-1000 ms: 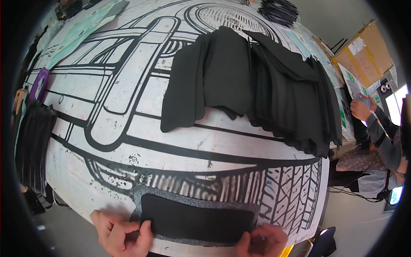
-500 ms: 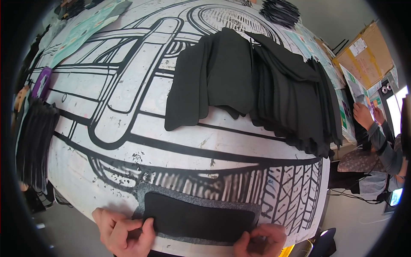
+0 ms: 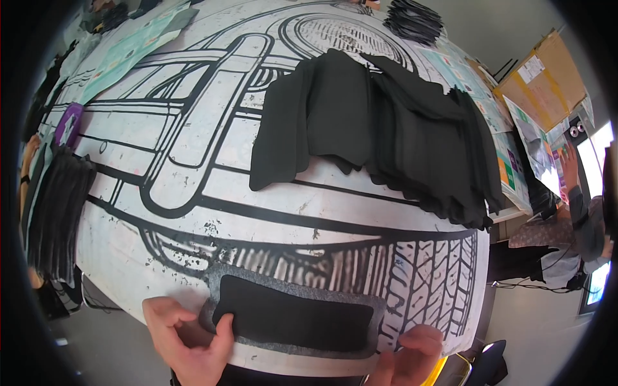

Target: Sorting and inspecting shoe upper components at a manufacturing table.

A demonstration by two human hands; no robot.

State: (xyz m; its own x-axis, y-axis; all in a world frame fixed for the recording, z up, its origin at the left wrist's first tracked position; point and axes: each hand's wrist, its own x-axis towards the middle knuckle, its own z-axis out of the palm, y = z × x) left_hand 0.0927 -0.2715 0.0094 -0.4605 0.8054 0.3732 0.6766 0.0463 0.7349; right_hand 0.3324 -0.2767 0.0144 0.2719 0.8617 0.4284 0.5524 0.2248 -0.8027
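A black, flat, rounded piece of soft sheet material (image 3: 293, 318) lies on a slightly larger grey felt-like piece (image 3: 367, 341) at the table's near edge. My left hand (image 3: 187, 341) is at its left end. The thumb tip touches the black piece's left edge, and the curled fingers stay apart from the thumb. My right hand (image 3: 415, 357) is just off the right end of the grey piece, fingers bent and apart from the thumb, nothing seen in it. Farther back lies a fanned row of similar black pieces (image 3: 412, 141).
The table (image 3: 225, 141) has a black-and-white printed cover. Another black stack (image 3: 61, 212) and a purple object (image 3: 69, 125) are at the left, a dark stack (image 3: 414, 20) at the back. Right are a cardboard box (image 3: 542, 80) and another person's arm (image 3: 576, 199).
My right hand has left the black piece's right corner and moved right. My left index finger has lifted away from the thumb. The view has shifted slightly.
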